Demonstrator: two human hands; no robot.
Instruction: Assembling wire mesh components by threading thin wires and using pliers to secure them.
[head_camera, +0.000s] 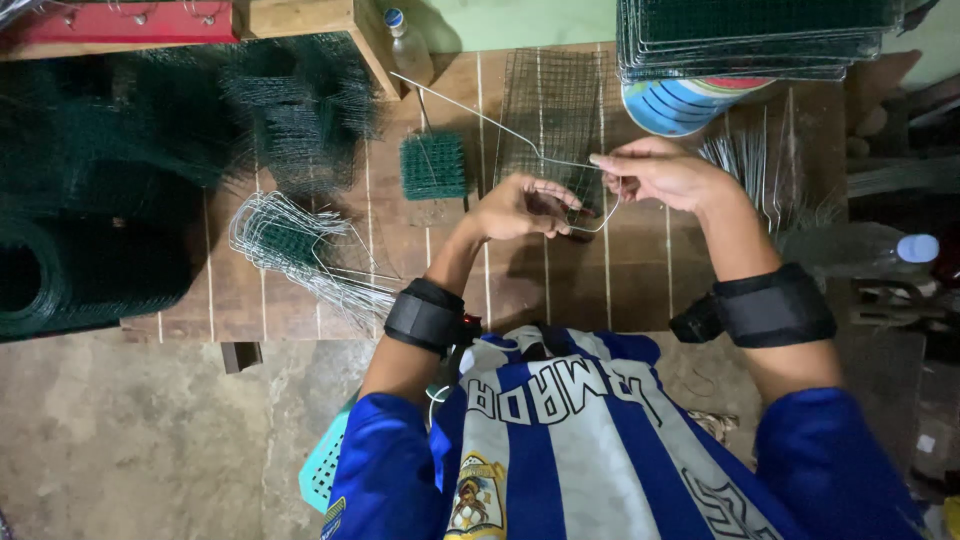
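Note:
My left hand (522, 207) is closed on the near end of a thin grey wire (470, 107) that runs up and to the left across the wooden table (640, 280). My right hand (660, 172) pinches the same wire just to the right, where it curves into a bend between the two hands. Both hands hover over a flat piece of bare wire mesh (550, 105) lying on the table. A black band sits on each wrist. Whether the left hand also holds a small tool is unclear.
A small green mesh block (433, 165) lies left of the hands, a bundle of bent wires (300, 250) further left, green mesh rolls (90, 210) at far left. Stacked green mesh panels (750, 35) sit top right, straight wires (750, 165) and a plastic bottle (870, 248) at right.

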